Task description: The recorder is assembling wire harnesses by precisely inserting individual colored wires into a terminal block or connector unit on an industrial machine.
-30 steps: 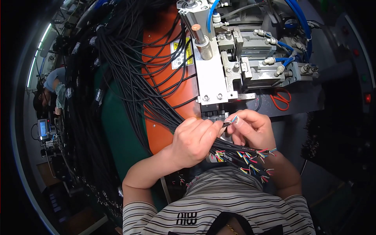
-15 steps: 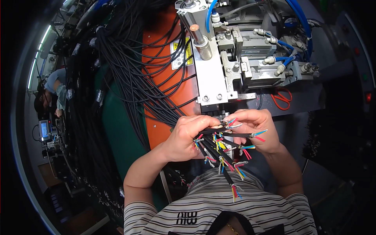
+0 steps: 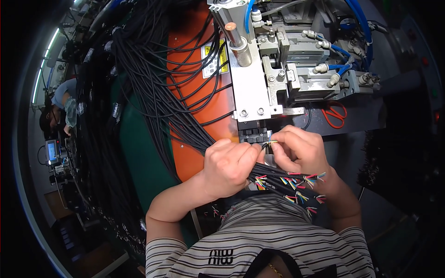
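Note:
My left hand (image 3: pixel 232 164) is wrapped round a bunch of black cables (image 3: pixel 273 176). Their stripped ends, with red, blue, yellow and white cores, fan out below my fingers toward the right. One cable end stands apart, up at my left fingertips. At its thin coloured wires (image 3: pixel 273 142), my right hand (image 3: pixel 299 148) is closed in a pinch of thumb and finger. Both hands are just in front of a black slotted block (image 3: pixel 252 135) under the machine's metal plate (image 3: pixel 248 88). The fingers partly hide the pinched wires.
A long sheaf of black cables (image 3: pixel 148 88) runs over an orange panel (image 3: pixel 185 160) from the far left. Pneumatic cylinders (image 3: pixel 308 60) with blue hoses stand at the far right. Red-handled scissors (image 3: pixel 334 115) lie beside them. Another person (image 3: pixel 62 102) sits at the left edge.
The bunch's stripped ends have swung from pointing down toward me to pointing right. My left hand has turned over them, and my right fingers now pinch the wires of a single cable.

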### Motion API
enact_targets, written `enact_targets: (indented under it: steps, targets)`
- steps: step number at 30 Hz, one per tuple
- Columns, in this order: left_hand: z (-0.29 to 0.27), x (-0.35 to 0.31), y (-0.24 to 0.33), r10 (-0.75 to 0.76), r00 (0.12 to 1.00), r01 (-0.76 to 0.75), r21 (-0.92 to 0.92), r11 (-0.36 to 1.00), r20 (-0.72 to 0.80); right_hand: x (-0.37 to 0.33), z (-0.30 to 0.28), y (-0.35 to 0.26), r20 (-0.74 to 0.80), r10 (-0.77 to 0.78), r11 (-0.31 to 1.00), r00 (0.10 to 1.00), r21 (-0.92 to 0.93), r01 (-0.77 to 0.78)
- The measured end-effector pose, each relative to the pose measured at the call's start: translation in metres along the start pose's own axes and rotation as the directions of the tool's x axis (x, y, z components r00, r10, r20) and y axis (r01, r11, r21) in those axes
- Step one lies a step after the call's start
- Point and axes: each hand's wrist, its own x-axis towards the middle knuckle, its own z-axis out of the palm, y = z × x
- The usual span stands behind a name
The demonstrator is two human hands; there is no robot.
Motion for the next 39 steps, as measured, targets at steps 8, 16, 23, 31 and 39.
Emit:
enact_targets:
  steps: [8,16,23,31,39]
  targets:
    - [0.0,-0.003,0.0,-0.042,0.999,0.042,0.004,0.999,0.026,-0.003,0.004,-0.002,-0.074,-0.027,0.999,0.997,-0.02,0.026]
    - [-0.002,-0.006,-0.006,-0.014,0.999,0.012,0.041,0.999,0.052,-0.004,0.004,0.004,-0.019,0.032,0.96,0.999,-0.278,-0.036]
    - [-0.002,-0.008,-0.007,-0.024,0.996,0.023,0.011,1.0,0.09,-0.005,0.009,0.006,-0.063,0.027,0.978,0.998,-0.205,-0.04]
    - [-0.007,-0.001,-0.004,-0.01,0.99,0.001,0.063,0.998,0.142,-0.003,0.008,0.005,-0.062,0.03,0.972,0.998,-0.232,-0.044]
    - [-0.014,0.013,0.005,0.051,0.959,-0.104,0.177,0.979,0.28,0.0,0.005,0.001,-0.02,-0.035,0.913,0.999,-0.406,0.024]
